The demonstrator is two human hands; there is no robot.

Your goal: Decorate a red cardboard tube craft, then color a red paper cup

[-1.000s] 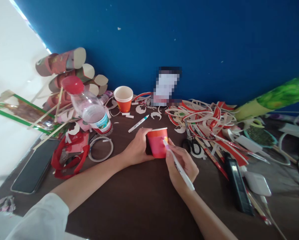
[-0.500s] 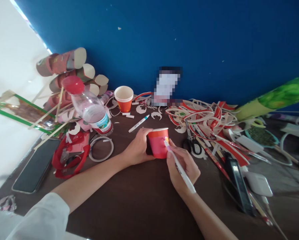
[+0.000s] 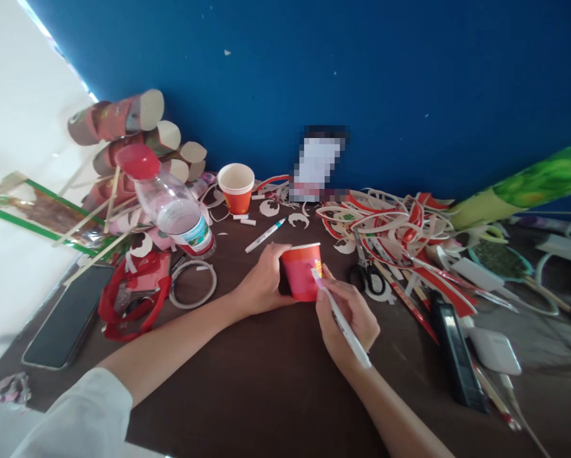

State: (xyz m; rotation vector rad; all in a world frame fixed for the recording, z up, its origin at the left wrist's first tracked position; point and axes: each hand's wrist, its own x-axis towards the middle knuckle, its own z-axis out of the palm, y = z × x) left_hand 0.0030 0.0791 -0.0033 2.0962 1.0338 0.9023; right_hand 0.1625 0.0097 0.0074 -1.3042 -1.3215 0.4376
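My left hand (image 3: 265, 280) grips a red paper cup (image 3: 301, 275) from its left side, thumb by the rim and fingers partly hidden behind it. The cup stands slightly tilted, with pink colour over much of its wall. In my right hand (image 3: 347, 313) is a white marker pen (image 3: 345, 327), pinched near its tip, which meets the cup's right side. Behind the cup lies a second white marker (image 3: 265, 236) with a green tip. Two small white caps (image 3: 248, 222) rest near a stack of paper cups (image 3: 236, 194).
A plastic bottle (image 3: 183, 219), red ribbon (image 3: 109, 312), tape ring (image 3: 192, 284) and dark phone (image 3: 66, 324) occupy the left. Black-handled scissors (image 3: 367, 278), tangled paper strips (image 3: 385, 219) and a black stapler-like tool (image 3: 457, 356) lie on the right. A blue wall (image 3: 266, 76) rises behind.
The right hand and its marker have shifted slightly left along the cup's wall. My left hand keeps its hold, and the cup has barely moved.
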